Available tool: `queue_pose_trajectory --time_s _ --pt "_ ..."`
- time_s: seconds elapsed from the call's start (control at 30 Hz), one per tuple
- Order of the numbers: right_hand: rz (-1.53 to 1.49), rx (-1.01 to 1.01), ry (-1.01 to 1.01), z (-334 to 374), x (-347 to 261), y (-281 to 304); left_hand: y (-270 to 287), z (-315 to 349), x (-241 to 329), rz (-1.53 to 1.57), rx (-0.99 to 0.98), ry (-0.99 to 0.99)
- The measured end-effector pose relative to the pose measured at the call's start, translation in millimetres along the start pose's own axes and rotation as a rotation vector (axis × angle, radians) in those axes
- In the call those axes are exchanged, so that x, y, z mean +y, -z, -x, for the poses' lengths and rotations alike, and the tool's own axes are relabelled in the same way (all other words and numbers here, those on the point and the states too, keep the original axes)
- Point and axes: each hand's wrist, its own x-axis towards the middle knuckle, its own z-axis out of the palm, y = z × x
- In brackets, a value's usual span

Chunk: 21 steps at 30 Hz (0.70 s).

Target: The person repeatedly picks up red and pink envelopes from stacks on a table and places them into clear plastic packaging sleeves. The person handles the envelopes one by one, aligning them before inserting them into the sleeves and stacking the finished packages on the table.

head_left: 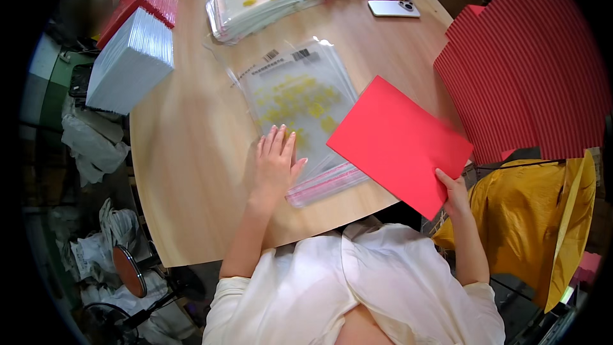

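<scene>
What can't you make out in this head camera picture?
All in the head view:
- Right hand: most fingers hidden beneath the red panel.
- Clear bags: right side partly covered by the red panel.
- White phone: screen side hidden, facing the table.
- Red stack: full extent cut off by the dark rim.

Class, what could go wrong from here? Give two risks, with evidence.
The right hand holds the flat red piece by one short edge, so its far end might droop or slip. The clear plastic sleeves look slick; the left hand, at their left edge, could nudge them out of line.
</scene>
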Motion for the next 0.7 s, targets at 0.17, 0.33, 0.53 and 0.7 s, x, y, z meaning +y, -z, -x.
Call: queue_pose_trajectory --time_s 0.17,0.33,0.53,0.7 --pt "-0.079 0.013 -0.058 3 5 -4 11 4 9 0.020 -0.006 -0.054" --pt "-0.136 0.033 0.034 11 5 -1 -1 7 14 -0.004 -0.017 -0.059" --pt "-0.222 -0.028 0.026 22 -11 10 8 -3 23 -0.090 -0.162 -0.053" --pt "-0.245 0.003 -0.024 37 -7 23 -3 1 19 -0.189 -0.144 -0.065"
